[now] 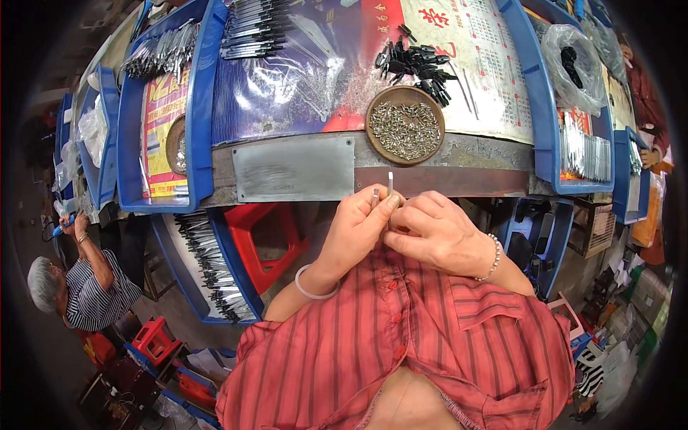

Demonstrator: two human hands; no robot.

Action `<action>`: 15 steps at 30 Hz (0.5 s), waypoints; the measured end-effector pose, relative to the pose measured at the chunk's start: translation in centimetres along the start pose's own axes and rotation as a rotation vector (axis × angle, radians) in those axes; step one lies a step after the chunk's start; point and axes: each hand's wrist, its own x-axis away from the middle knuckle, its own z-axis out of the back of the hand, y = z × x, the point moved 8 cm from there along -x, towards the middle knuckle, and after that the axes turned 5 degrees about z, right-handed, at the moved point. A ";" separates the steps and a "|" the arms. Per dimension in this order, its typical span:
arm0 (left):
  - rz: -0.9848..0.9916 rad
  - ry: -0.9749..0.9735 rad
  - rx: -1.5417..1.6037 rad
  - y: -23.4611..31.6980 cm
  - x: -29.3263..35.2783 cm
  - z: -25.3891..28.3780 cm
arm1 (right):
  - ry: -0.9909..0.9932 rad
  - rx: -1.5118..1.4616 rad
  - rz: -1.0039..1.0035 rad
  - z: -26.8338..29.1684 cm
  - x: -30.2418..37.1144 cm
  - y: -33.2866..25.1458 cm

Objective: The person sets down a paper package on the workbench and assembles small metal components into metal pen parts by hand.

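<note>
At the near edge of the table, my left hand [358, 226] pinches a slim silver rod with a pale tip [390, 180], which stands up between thumb and forefinger. A second short metal end [375, 196] shows by the same hand's fingers. My right hand [446, 233] is closed beside it, its fingertips bunched at the lower part of the rod; what else they hold is hidden. Just beyond the hands sits a round wooden bowl [405, 160] of small shiny metal parts [405, 129]. Behind it lies a heap of black slender plastic pieces [416, 63].
A grey metal plate [294, 170] is fixed along the table edge. Bundles of black-and-silver sticks [254, 29] lie at the far left. Blue trays [201, 143] flank the table, and a red stool [269, 240] is beneath. At left, another person [100, 279] holds a blue tool.
</note>
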 end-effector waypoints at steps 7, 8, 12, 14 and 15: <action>-0.052 0.043 -0.015 0.1 0.4 0.3 | 0.037 0.132 0.092 -0.5 -0.1 -0.4; -0.054 0.044 -0.015 0.0 0.4 0.3 | 0.046 0.141 0.104 -0.5 0.0 -0.5; -0.007 -0.008 0.080 0.0 0.5 0.0 | 0.066 0.145 0.145 -0.5 0.0 -0.7; 0.014 -0.033 0.139 0.2 0.7 -0.3 | 0.071 0.121 0.196 -0.4 0.0 -1.0; 0.036 -0.052 0.140 0.2 0.8 -0.3 | 0.072 0.121 0.197 -0.3 -0.1 -1.1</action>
